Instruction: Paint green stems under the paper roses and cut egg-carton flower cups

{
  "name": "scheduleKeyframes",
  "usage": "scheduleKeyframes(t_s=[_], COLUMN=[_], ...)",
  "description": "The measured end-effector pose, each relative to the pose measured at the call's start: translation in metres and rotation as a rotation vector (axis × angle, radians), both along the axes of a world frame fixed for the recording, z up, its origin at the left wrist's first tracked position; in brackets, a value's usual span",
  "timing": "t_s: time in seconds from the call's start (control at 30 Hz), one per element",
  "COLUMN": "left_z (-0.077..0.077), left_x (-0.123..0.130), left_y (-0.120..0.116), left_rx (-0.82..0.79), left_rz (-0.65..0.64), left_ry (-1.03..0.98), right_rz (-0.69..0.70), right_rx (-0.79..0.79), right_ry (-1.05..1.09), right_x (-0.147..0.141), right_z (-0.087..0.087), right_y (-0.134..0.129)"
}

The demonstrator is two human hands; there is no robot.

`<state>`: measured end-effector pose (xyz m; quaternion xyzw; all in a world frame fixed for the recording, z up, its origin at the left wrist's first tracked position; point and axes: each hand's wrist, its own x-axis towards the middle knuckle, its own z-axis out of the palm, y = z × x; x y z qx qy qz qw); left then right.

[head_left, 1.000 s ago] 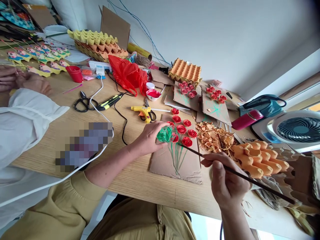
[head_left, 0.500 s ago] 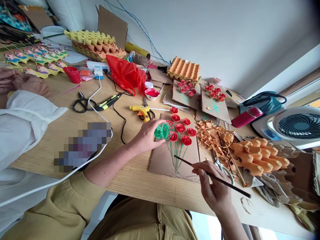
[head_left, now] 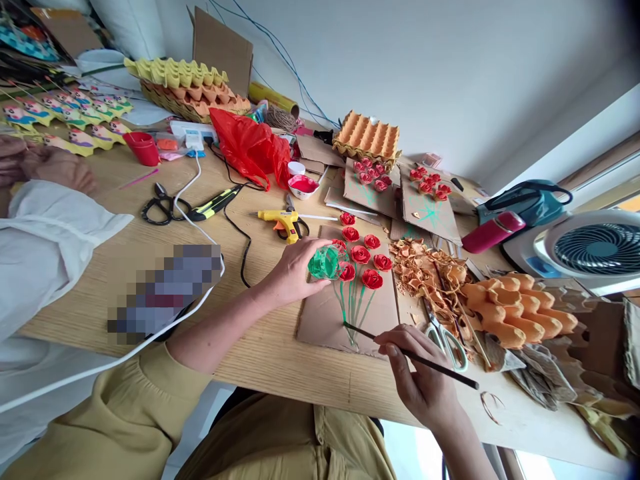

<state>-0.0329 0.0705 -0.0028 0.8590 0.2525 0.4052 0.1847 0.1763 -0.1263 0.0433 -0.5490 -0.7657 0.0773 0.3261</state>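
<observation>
My left hand (head_left: 295, 270) is closed round a clear cup of green paint (head_left: 324, 263), held over the left side of a cardboard sheet (head_left: 320, 320). Between the fingers of my right hand (head_left: 417, 370) is a dark paintbrush (head_left: 430, 360), its tip down at the painted green stems (head_left: 354, 310) on the cardboard. Above those stems sit several red paper roses (head_left: 360, 255); the cup partly covers the ones at the left.
Left of the sheet lie a yellow glue gun (head_left: 277, 217), a utility knife (head_left: 216, 203) and black scissors (head_left: 163, 205). Orange scraps (head_left: 425, 267), white-handled scissors (head_left: 447, 343) and an egg tray (head_left: 517, 310) are at the right. A co-worker's hands (head_left: 55, 167) show at far left.
My right hand has moved slightly left and down, bringing the brush tip from above the stems to the lower left stem. My left hand stays with the cup.
</observation>
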Motion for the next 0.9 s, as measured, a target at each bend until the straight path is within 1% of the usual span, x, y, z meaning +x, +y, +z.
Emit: scheduleKeyframes(t_s=[0.2, 0.33, 0.43, 0.6, 0.67, 0.73, 0.9], left_z=[0.000, -0.002, -0.002, 0.002, 0.003, 0.005, 0.005], left_x=[0.000, 0.000, 0.000, 0.000, 0.000, 0.000, -0.001], left_y=[0.000, 0.001, 0.001, -0.001, -0.003, -0.004, -0.004], left_rx=[-0.004, -0.005, -0.004, -0.007, -0.008, -0.013, -0.020], left_rz=[-0.003, 0.000, -0.005, -0.029, -0.043, -0.046, -0.032], left_ry=[0.010, 0.012, 0.009, 0.005, 0.002, -0.001, -0.002], right_rz=[0.070, 0.070, 0.020, -0.152, -0.178, -0.179, -0.122], right_rx=[-0.041, -0.042, -0.031, 0.019, 0.036, 0.021, -0.069], right_ry=[0.011, 0.010, 0.022, 0.086, 0.121, 0.128, 0.094], right_x=[-0.004, -0.003, 0.004, 0.019, 0.020, 0.019, 0.014], right_z=[0.014, 0.020, 0.023, 0.026, 0.025, 0.021, 0.007], right_y=[-0.016, -0.021, -0.024, -0.029, -0.026, -0.019, 0.012])
